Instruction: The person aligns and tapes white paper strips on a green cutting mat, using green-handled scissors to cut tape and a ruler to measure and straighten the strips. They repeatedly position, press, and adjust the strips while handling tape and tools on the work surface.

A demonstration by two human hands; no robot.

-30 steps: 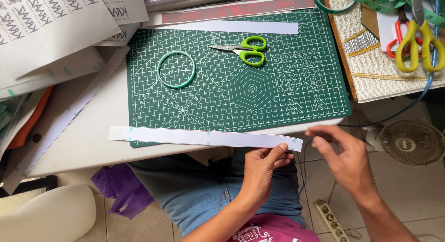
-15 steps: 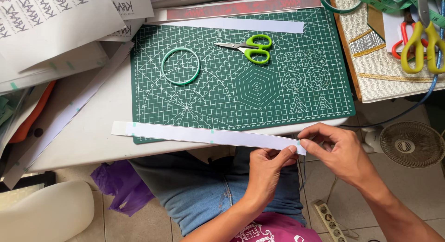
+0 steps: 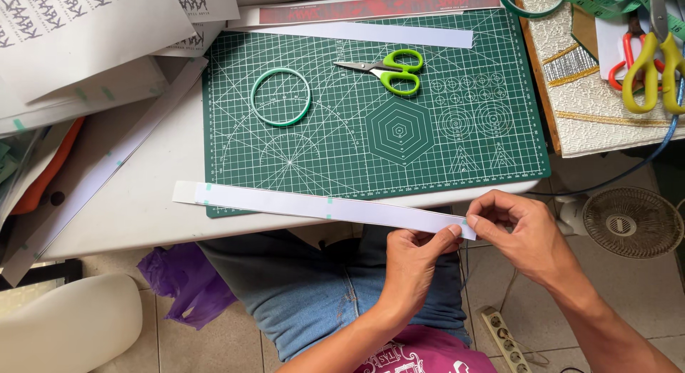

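1. The left hand point(image 3: 414, 262) is raised from the lower centre, back of the hand toward the camera, fingers curled, thumb and fingertips pinched shut at the top.
2. The right hand point(image 3: 517, 234) comes in from the lower right, its forearm running diagonally, fingers bent, thumb and forefinger pinched together.
3. The two hands sit just beside each other, fingertips nearly meeting.
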